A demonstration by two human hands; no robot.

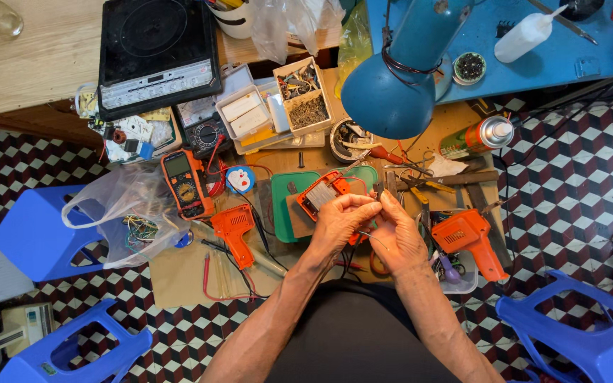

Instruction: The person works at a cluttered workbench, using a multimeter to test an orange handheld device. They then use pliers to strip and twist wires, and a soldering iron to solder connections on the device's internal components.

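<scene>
My left hand and my right hand meet above a low, cluttered work board. Their fingertips pinch a small dark part with thin wires between them, too small to name. Just behind my left hand lies an orange device with a grey ribbed block on a green mat. An orange soldering gun lies to the right of my right hand, another orange soldering gun to the left of my left hand.
An orange multimeter, a clear plastic bag of wires, parts boxes, a black induction cooker, a blue desk lamp and a spray can crowd the board. Blue plastic stools stand on the chequered floor.
</scene>
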